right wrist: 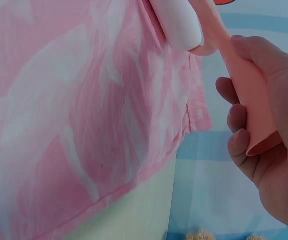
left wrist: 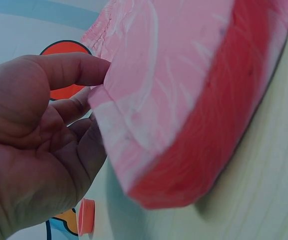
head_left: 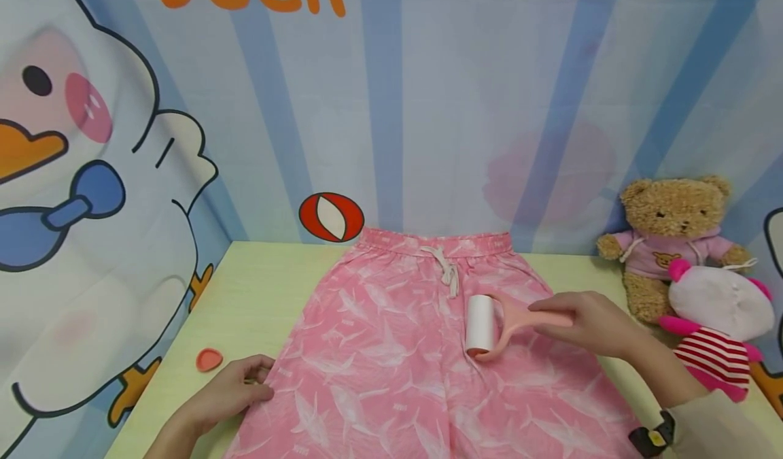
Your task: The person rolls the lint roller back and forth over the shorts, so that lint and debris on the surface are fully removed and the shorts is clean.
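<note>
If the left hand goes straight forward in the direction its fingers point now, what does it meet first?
The left hand points right, its fingers already on the left edge of the pink shorts. Going on, it would probably push into that fabric first; the lint roller lies farther right and further back.

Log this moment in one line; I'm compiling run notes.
right hand: holds lint roller on pink shorts | left hand: pinches shorts edge
</note>
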### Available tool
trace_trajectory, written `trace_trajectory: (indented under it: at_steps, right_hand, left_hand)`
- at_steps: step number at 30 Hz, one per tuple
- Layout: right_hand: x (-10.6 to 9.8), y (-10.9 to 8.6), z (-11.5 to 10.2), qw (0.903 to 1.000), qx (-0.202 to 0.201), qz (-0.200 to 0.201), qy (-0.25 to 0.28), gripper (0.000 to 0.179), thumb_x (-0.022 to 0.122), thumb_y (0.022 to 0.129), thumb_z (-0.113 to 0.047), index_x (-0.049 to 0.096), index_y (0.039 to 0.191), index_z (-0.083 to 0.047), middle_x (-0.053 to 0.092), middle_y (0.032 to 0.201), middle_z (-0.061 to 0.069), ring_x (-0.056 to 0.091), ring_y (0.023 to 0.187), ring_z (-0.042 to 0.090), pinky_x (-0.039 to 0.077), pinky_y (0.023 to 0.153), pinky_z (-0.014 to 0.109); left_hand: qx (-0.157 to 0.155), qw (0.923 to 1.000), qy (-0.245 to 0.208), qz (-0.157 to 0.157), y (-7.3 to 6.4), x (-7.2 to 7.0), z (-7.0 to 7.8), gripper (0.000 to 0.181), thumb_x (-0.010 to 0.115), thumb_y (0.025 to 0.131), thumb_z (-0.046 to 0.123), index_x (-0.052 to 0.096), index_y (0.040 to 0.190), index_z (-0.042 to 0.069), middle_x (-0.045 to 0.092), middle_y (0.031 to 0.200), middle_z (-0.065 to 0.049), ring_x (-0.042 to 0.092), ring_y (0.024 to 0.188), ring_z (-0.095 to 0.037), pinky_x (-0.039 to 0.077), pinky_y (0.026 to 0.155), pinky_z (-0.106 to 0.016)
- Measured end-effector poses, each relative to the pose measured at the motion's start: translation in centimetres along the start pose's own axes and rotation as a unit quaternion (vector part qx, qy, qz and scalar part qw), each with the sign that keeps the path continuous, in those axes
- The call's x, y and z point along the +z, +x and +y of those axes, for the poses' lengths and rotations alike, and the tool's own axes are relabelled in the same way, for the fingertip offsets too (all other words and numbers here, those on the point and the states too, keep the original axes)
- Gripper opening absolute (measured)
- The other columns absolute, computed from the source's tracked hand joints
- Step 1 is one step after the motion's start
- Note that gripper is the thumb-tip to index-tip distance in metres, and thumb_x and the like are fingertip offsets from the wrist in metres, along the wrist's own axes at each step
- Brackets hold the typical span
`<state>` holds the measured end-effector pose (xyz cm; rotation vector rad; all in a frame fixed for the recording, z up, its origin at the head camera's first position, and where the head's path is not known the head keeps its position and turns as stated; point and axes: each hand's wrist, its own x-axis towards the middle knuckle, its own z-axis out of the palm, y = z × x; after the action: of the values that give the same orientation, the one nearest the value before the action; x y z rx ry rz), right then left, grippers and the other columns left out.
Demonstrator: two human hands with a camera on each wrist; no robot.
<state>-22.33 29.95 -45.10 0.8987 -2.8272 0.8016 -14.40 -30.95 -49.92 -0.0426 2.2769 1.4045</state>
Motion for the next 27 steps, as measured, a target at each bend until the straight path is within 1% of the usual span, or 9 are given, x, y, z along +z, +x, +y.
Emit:
trace_trajectory:
  at_steps: [6,10,15,18,21,24,27]
  right_hand:
    - [0.9,1.4,-0.8,0.9998,-0.012,0.001,-0.013,0.027,0.082,0.09,-0.034,0.081,0.114,-0.022,0.076,0.105,-0.01,0.069,0.091,0.008,0.056,0.076,0.036]
    - [1.4,2.4,-1.3,0.9998,-0.008,-0.014,-0.009,0.029,0.079,0.092,-0.039,0.08,0.116,-0.024,0.076,0.107,-0.008,0.07,0.093,0.01,0.056,0.077,0.037]
    - [1.8,3.1,-1.9,0.9997,-0.002,-0.024,0.002,0.032,0.077,0.093,-0.045,0.079,0.118,-0.026,0.076,0.11,-0.008,0.069,0.09,0.006,0.054,0.075,0.036]
    - [1.8,3.1,-2.3,0.9997,0.011,-0.016,0.014,0.032,0.078,0.091,-0.045,0.079,0.117,-0.026,0.075,0.108,-0.009,0.066,0.086,0.004,0.052,0.073,0.034]
    - [1.3,2.7,-2.7,0.9995,0.02,-0.002,0.023,0.032,0.08,0.09,-0.043,0.079,0.116,-0.025,0.075,0.106,-0.011,0.068,0.088,0.006,0.054,0.075,0.036]
    - [0.9,2.2,-3.2,0.9997,0.012,0.005,0.023,0.03,0.081,0.09,-0.041,0.08,0.115,-0.026,0.075,0.105,-0.013,0.07,0.092,0.009,0.056,0.078,0.039]
    - [0.6,1.6,-3.7,0.9997,0.006,0.002,0.022,0.028,0.082,0.089,-0.042,0.08,0.114,-0.028,0.074,0.104,-0.016,0.069,0.09,0.007,0.056,0.078,0.038]
  left_hand:
    - [0.0,1.0,-0.001,0.002,0.0,0.1,0.0,0.038,0.069,0.092,0.005,0.06,0.127,-0.007,0.062,0.1,-0.01,0.059,0.092,-0.024,0.052,0.073,-0.035]
    - [-0.001,1.0,0.0,0.003,0.0,0.0,0.0,0.038,0.069,0.092,0.005,0.06,0.127,-0.007,0.062,0.1,-0.01,0.058,0.091,-0.024,0.052,0.073,-0.034]
    - [0.004,1.0,0.0,0.004,-0.1,0.0,-0.1,0.037,0.069,0.092,0.004,0.06,0.126,-0.007,0.061,0.099,-0.01,0.058,0.09,-0.024,0.052,0.071,-0.033]
    - [0.006,1.0,0.001,0.005,-0.1,0.0,-0.2,0.037,0.069,0.092,0.005,0.06,0.126,-0.006,0.06,0.099,-0.01,0.058,0.089,-0.024,0.051,0.07,-0.033]
    - [0.005,1.0,0.003,0.005,0.0,0.0,-0.1,0.037,0.069,0.092,0.006,0.06,0.126,-0.006,0.06,0.099,-0.01,0.058,0.089,-0.024,0.051,0.071,-0.033]
    - [0.002,1.0,0.001,0.004,0.1,0.0,-0.1,0.038,0.069,0.092,0.005,0.059,0.127,-0.007,0.06,0.1,-0.01,0.058,0.088,-0.024,0.051,0.07,-0.033]
    - [0.0,1.0,-0.002,0.0,0.0,0.0,-0.1,0.038,0.069,0.092,0.005,0.059,0.127,-0.007,0.061,0.099,-0.011,0.058,0.088,-0.024,0.051,0.07,-0.034]
